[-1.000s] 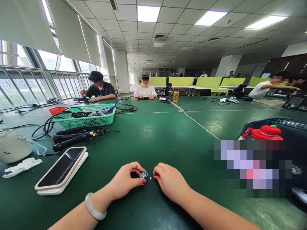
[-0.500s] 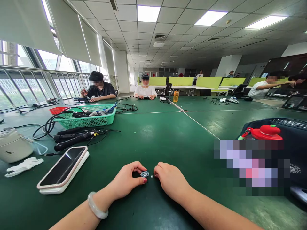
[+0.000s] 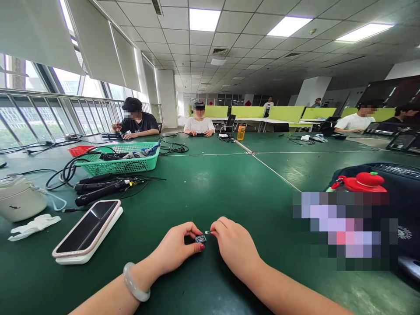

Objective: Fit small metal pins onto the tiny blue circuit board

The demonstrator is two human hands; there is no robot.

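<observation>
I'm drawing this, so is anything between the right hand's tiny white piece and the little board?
Nothing visible stands between the tiny white piece in the right hand and the little board in the left hand; they look close.

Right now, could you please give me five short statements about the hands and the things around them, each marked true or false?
1. The left hand holds a small circuit board. True.
2. A phone lies to the left of both hands. True.
3. The right hand is gripping that phone. False: it pinches a tiny pale piece.
4. The bracelet is on the right arm. False: it is on the left one.
5. The orange bottle stands inside the green basket. False: it stands on the table, to the basket's right.
</observation>
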